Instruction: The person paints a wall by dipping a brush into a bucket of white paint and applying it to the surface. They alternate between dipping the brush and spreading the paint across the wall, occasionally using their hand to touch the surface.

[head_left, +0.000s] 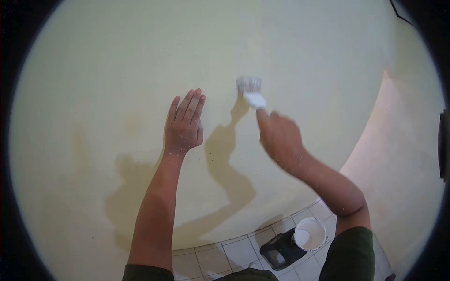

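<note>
My right hand (pixel 282 139) is closed around the handle of a white paintbrush (pixel 254 99), slightly blurred. Its bristles point up and meet the pale yellow wall (pixel 300 61) right of centre. To the left, my left hand (pixel 185 122) lies flat against the wall with its fingers stretched upward. Small white specks dot both hands and forearms. Around and above the bristles the wall has a paler, whitish tone than at the left.
On the tiled floor (pixel 239 253) at the wall's foot is a black stool-like thing (pixel 280 253) with a white bucket (pixel 310 234) on or beside it. Another wall (pixel 389 154) meets this one at the right. A dark object (pixel 443 145) juts in at the right edge.
</note>
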Motion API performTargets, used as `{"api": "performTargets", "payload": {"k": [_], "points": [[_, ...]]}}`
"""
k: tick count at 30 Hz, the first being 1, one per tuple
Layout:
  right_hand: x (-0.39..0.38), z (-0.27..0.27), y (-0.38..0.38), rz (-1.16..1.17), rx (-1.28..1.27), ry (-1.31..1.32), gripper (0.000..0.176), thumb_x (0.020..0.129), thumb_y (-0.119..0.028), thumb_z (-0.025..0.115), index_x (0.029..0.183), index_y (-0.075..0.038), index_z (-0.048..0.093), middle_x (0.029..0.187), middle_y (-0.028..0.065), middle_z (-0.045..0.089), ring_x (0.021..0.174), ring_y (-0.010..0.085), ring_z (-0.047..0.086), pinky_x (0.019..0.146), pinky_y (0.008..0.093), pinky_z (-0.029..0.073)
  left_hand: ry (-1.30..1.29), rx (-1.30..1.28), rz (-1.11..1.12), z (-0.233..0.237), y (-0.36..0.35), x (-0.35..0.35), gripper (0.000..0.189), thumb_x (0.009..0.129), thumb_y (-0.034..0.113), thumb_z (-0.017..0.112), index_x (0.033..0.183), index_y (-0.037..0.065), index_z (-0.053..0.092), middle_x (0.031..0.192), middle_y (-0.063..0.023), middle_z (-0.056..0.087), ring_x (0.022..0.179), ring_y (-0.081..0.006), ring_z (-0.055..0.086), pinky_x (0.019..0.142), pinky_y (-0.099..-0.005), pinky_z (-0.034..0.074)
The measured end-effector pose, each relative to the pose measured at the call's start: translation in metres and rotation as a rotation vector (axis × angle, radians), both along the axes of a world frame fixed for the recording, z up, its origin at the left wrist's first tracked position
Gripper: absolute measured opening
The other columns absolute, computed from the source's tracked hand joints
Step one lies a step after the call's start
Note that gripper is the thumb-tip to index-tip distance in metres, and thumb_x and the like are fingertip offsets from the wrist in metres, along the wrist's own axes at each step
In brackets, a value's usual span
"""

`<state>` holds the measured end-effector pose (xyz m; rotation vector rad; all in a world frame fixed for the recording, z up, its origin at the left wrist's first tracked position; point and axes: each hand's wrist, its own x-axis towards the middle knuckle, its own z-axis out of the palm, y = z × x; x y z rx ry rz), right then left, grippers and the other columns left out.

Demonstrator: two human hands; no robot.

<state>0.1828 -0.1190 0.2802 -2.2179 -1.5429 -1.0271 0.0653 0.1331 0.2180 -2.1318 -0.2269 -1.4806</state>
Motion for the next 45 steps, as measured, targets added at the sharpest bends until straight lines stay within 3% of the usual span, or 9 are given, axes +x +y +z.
{"api": "performTargets", "payload": {"k": [4,9,12,18,20,26,35,39,45], "points": [[0.000,-0.071,-0.014,0.067,-0.185,0.162,0.017,0.086,-0.002,0.060,0.101,0.000,0.054,0.077,0.0197,0.063,0.068,0.0397,0.067,0.060,0.0516,0.055,0.007,-0.001,0.029,0.004,-0.002,-0.001,0.067,0.086,0.010,0.050,0.153,0.008,0.048,0.161,-0.0056,0.044,0.150,-0.0209,0.040,0.126,-0.0478,0.029],[0.024,-0.122,-0.028,0.101,-0.335,0.269,0.014,0.086,-0.002,0.063,0.099,0.001,0.058,0.078,0.0174,0.067,0.072,0.0353,0.073,0.060,0.0466,0.059,-0.012,-0.095,-0.046,0.007,-0.013,0.003,0.066,0.088,0.010,0.048,0.153,0.004,0.045,0.162,-0.0115,0.042,0.151,-0.0305,0.037,0.127,-0.0520,0.022],[0.045,-0.124,-0.045,0.160,-0.252,0.348,0.012,0.093,-0.010,0.062,0.100,-0.001,0.058,0.074,0.0182,0.065,0.070,0.0377,0.069,0.061,0.0509,0.055,0.012,-0.234,-0.013,0.010,-0.048,-0.005,0.061,0.090,0.010,0.048,0.151,0.001,0.046,0.161,-0.0166,0.041,0.151,-0.0358,0.037,0.126,-0.0564,0.019],[0.081,-0.070,-0.071,0.221,-0.151,0.228,0.014,0.096,-0.016,0.063,0.091,-0.003,0.060,0.072,0.0177,0.064,0.071,0.0384,0.067,0.064,0.0523,0.054,-0.117,-0.597,-0.567,-0.054,-0.141,-0.001,0.058,0.098,0.011,0.050,0.152,-0.005,0.037,0.157,-0.0252,0.043,0.149,-0.0405,0.038,0.125,-0.0530,0.024],[0.090,-0.049,-0.070,0.197,-0.090,0.215,0.015,0.097,-0.018,0.063,0.092,-0.004,0.061,0.072,0.0166,0.065,0.070,0.0378,0.067,0.063,0.0511,0.052,-0.060,-0.939,-0.562,-0.071,-0.195,-0.006,0.067,0.094,0.005,0.055,0.156,-0.003,0.030,0.157,-0.0252,0.044,0.150,-0.0402,0.038,0.124,-0.0502,0.027],[0.116,0.019,-0.058,0.233,0.118,0.013,0.015,0.099,-0.022,0.064,0.093,-0.009,0.062,0.072,0.0123,0.064,0.067,0.0352,0.065,0.060,0.0480,0.050,0.050,-1.330,-0.638,-0.122,-0.253,-0.013,0.079,0.091,0.000,0.058,0.161,0.004,0.021,0.157,-0.0229,0.045,0.149,-0.0393,0.040,0.122,-0.0520,0.031],[0.105,0.137,-0.055,0.316,0.454,-0.330,0.010,0.095,-0.010,0.065,0.102,-0.006,0.059,0.073,0.0111,0.062,0.062,0.0313,0.064,0.054,0.0441,0.047,0.058,-1.296,-0.517,-0.100,-0.277,-0.038,0.075,0.093,0.008,0.062,0.159,0.005,0.028,0.155,-0.0203,0.048,0.147,-0.0343,0.043,0.120,-0.0515,0.036],[0.106,0.131,-0.041,0.491,0.248,-0.528,0.013,0.085,-0.003,0.065,0.097,0.002,0.063,0.073,0.0143,0.063,0.067,0.0313,0.070,0.056,0.0414,0.056,0.047,-1.286,-0.491,-0.093,-0.289,-0.041,0.074,0.094,0.013,0.064,0.159,0.004,0.029,0.154,-0.0208,0.048,0.147,-0.0343,0.044,0.120,-0.0512,0.037],[0.098,0.030,-0.042,0.523,-0.121,-0.342,0.019,0.088,-0.001,0.063,0.105,0.006,0.059,0.074,0.0171,0.064,0.061,0.0317,0.070,0.051,0.0419,0.057,0.057,-1.341,-0.481,-0.097,-0.288,-0.047,0.075,0.093,0.010,0.064,0.159,0.005,0.030,0.155,-0.0201,0.049,0.146,-0.0345,0.045,0.118,-0.0509,0.038]]}}
